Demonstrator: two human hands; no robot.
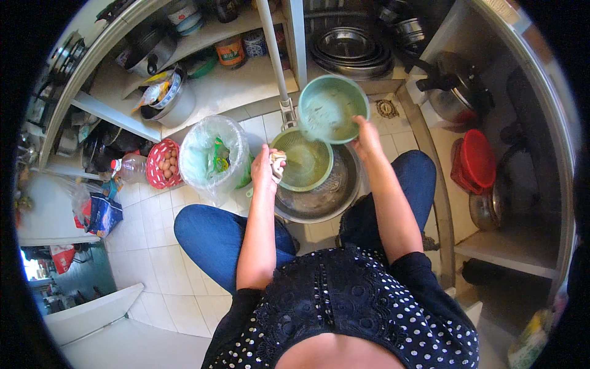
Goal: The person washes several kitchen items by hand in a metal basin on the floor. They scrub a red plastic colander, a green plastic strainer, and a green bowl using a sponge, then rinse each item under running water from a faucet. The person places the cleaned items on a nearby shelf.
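Note:
My right hand (366, 138) grips the rim of a pale green plastic basin (327, 101). It is tilted toward a green plastic strainer (306, 159), and cloudy water runs over its lower left edge. The strainer sits over a wide metal basin (318, 205) on the floor. At the strainer's left rim, my left hand (263, 170) is closed around a pale, folded clump (278, 165); whether it is food or cloth, I cannot tell.
Left of my hands stands a bin with a clear plastic liner (214, 157). Beside it are a red basket of eggs (168, 163) and a plastic bottle (131, 171). A faucet (288, 115) rises behind the strainer. Open shelves with stacked metal trays (350, 46), a pressure cooker (449, 99) and red baskets (477, 159) surround me.

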